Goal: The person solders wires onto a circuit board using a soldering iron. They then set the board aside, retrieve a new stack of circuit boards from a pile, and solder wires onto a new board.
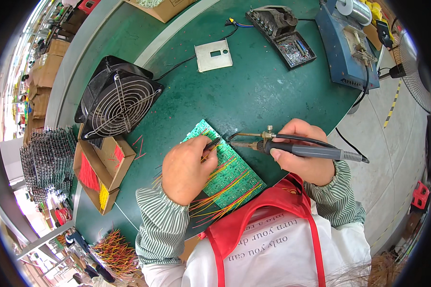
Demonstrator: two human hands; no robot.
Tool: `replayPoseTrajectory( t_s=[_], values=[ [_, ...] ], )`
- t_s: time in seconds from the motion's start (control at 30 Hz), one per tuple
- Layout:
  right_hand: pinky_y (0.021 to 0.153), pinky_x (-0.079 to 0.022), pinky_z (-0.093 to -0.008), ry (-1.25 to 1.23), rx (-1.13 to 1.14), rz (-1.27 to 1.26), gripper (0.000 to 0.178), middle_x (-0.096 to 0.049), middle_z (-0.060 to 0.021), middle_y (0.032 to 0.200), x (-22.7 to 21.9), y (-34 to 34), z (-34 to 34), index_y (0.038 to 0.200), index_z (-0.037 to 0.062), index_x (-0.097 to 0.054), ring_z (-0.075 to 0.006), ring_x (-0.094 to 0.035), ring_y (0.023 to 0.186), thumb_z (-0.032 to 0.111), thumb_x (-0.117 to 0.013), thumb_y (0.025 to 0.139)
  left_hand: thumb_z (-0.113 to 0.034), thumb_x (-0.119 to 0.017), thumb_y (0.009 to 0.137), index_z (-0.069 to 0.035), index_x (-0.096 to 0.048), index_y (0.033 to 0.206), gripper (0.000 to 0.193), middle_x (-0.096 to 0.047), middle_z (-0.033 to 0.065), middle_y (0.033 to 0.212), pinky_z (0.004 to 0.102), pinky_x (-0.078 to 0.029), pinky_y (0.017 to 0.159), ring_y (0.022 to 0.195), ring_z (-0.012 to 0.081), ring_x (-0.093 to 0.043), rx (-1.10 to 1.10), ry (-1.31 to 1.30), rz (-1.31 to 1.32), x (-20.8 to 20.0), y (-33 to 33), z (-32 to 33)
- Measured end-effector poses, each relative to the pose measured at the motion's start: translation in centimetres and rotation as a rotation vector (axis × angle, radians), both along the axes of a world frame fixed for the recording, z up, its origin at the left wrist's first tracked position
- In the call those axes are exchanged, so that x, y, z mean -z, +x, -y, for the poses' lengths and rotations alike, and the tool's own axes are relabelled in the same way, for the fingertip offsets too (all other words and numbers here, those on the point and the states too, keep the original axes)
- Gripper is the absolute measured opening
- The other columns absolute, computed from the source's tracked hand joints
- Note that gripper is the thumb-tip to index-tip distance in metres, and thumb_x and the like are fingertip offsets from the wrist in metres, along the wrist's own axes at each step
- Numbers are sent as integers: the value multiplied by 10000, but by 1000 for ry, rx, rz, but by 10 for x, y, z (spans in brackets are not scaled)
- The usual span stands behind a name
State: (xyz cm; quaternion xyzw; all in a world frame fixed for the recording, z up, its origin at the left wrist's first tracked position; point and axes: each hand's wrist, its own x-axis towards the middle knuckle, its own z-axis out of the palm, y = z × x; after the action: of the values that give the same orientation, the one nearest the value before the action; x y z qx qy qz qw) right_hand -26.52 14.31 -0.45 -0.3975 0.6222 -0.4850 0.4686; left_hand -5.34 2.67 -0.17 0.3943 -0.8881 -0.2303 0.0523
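Observation:
My right hand (307, 152) grips a grey soldering iron (304, 149), with a thin brass solder-feed tube (246, 135) fixed above its tip. The tip points left, close to the upper edge of a green circuit board panel (225, 173). Over the board's upper left part, my left hand (187, 165) is closed on a slim dark tool (212, 143), which looks like tweezers. Whether a wire is also pinched there is hidden by the fingers. Rows of red and yellow wires (230, 191) stick out from the board towards my apron.
A black fan (120, 98) stands left on the green table (187, 103). Below it, a cardboard box (111, 179) holds red and yellow wires. A white plate (214, 55), a black stand with a tray (292, 50) and a blue solder-feed unit (342, 52) sit farther back.

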Motion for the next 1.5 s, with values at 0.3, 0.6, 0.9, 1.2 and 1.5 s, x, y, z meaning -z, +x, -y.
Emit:
replayPoseTrajectory(
  t_s=[0.3, 0.6, 0.9, 1.2, 1.5],
  values=[
    [594, -449, -225, 40, -20, 22, 201, -608, -34, 723, 0, 2, 3, 834, 5, -587, -65, -548, 666, 113, -718, 727, -91, -691, 771, 35, -611, 820, 157, -586, 110, 713, 287, -415, 533, 569, 184, -516, -84, 144, -169, 13, 8, 0],
    [573, -437, -231, 1, -6, -51, 206, -593, -32, 692, -2, 2, 4, 834, 8, -587, -70, -535, 634, 115, -719, 717, -103, -694, 771, 30, -620, 812, 157, -578, 109, 703, 286, -409, 530, 567, 176, -505, -83, 153, -170, 14, 7, 2],
    [565, -437, -228, -40, -3, -79, 201, -595, -30, 683, -3, 0, 4, 822, 5, -582, -67, -540, 627, 113, -717, 719, -107, -695, 772, 24, -626, 813, 153, -571, 108, 696, 283, -404, 528, 574, 175, -515, -70, 167, -161, 14, 6, 4],
    [552, -439, -223, -75, -23, -122, 205, -611, -26, 677, -9, -5, -7, 837, 9, -583, -62, -554, 607, 108, -721, 722, -87, -691, 767, 20, -634, 823, 133, -582, 111, 705, 291, -418, 536, 585, 188, -535, -65, 144, -179, 10, 12, 1],
    [542, -459, -227, -165, -139, -212, 190, -635, -41, 688, -13, 0, -20, 842, 15, -586, -78, -588, 585, 77, -721, 724, -86, -655, 786, 11, -637, 888, 142, -610, 140, 781, 350, -470, 602, 656, 290, -593, -278, 103, 52, -20, 98, -25]
  ],
)
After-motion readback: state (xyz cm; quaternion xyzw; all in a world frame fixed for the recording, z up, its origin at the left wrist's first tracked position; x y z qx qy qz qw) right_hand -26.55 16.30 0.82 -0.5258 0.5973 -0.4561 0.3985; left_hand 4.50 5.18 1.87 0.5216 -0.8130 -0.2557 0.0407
